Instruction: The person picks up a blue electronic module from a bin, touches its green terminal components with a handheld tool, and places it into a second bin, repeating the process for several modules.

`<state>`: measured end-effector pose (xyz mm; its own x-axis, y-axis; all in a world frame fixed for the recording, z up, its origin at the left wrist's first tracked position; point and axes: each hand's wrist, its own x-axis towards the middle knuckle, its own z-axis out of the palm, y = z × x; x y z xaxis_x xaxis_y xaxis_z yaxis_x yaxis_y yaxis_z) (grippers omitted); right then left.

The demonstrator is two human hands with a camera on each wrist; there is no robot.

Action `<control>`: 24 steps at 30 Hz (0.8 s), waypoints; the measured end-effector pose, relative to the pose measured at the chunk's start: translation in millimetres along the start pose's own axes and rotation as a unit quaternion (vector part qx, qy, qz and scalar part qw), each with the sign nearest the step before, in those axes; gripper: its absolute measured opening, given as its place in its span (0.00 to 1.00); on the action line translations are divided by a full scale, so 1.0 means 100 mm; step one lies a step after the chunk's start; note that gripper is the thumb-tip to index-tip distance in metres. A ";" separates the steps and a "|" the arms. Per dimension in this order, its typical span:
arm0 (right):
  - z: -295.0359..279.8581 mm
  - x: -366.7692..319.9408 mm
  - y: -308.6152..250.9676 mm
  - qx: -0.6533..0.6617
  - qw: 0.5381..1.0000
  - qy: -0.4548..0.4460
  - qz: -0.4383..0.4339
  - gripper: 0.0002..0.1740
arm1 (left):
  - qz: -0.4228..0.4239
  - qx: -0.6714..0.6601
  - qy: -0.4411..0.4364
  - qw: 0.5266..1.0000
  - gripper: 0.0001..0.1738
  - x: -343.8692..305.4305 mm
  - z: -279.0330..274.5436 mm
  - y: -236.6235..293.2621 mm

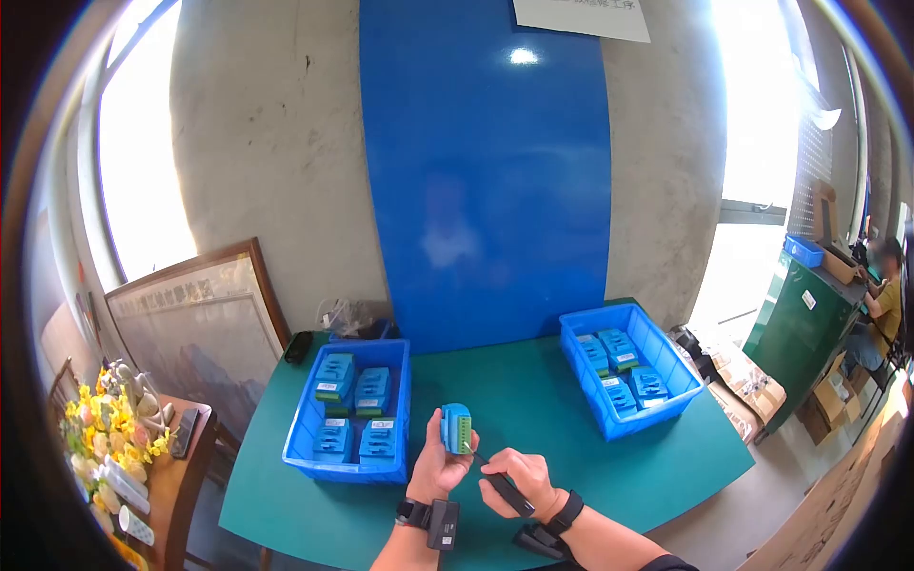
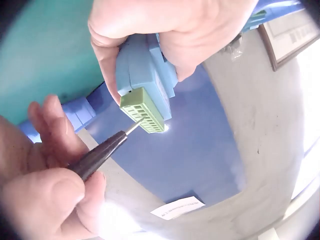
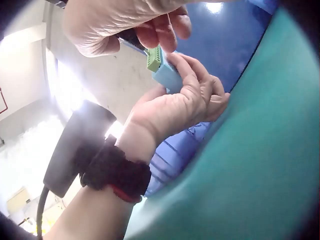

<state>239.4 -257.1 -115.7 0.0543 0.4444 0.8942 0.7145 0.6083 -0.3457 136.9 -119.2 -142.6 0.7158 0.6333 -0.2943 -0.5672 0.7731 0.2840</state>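
My left hand [image 1: 440, 470] grips a blue plastic module [image 1: 449, 430] above the table, thumb on one side and fingers on the other. A green terminal block [image 2: 142, 111] with a row of small openings runs along one end of the module. In my right hand [image 1: 522, 481] is a black-handled screwdriver [image 2: 102, 154], held between thumb and fingers. Its thin metal tip meets the face of the green block in the left wrist view. From the right wrist, the block [image 3: 154, 59] shows just below the right fingers, and most of the screwdriver is hidden by that hand.
A blue crate [image 1: 405, 409] with several blue modules stands left on the green table [image 1: 476, 366]. Another blue crate [image 1: 657, 419], also holding modules, stands at the right. Behind is a blue panel [image 1: 486, 190]. A person [image 1: 881, 314] sits at the far right.
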 end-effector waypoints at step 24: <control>0.01 0.03 -0.04 -0.024 0.998 0.046 0.024 0.14 | 0.034 0.124 -0.034 0.991 0.24 -0.07 0.03 0.00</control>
<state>235.9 -257.7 -112.0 0.1517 0.4090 0.8998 0.7419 0.5544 -0.3771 133.3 -123.5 -137.8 0.7106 0.6727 -0.2063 -0.5035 0.6910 0.5187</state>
